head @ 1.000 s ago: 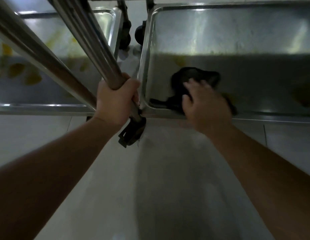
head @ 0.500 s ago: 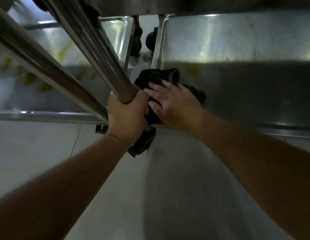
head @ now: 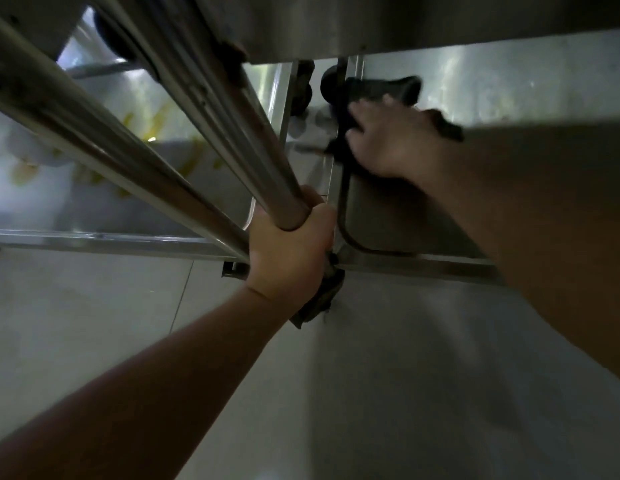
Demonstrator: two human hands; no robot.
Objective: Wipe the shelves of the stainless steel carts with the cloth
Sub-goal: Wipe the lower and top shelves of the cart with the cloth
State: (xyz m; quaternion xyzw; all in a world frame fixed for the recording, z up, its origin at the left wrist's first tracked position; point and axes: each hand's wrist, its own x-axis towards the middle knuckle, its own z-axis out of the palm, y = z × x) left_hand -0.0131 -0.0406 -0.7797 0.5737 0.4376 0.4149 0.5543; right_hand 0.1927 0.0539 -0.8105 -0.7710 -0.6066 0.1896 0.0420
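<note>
At nine o'clock in my view, the left cart's bottom shelf (head: 135,202) lies pale and smeared with yellow streaks, its front rim running level toward the middle. Two steel posts (head: 211,133) slant down from eleven o'clock toward the centre, and my left hand (head: 289,252) is wrapped around the lower end of the nearer one, grip closed tight on the tube with knuckles facing me. Just below that hand, at about six o'clock from it, a dark caster bracket (head: 319,299) pokes out over the pale tiled floor (head: 370,393). Toward one o'clock sits the right cart's lower shelf (head: 509,84), half bright and half in shadow. My right hand (head: 388,140) lies on the black cloth (head: 381,90) with fingers spread fairly flat, pressing it down at the shelf's left rim, near the far corner. The cloth bunches out beyond my fingertips and past my wrist. Two dark wheels (head: 303,91) sit in the gap between the carts.
</note>
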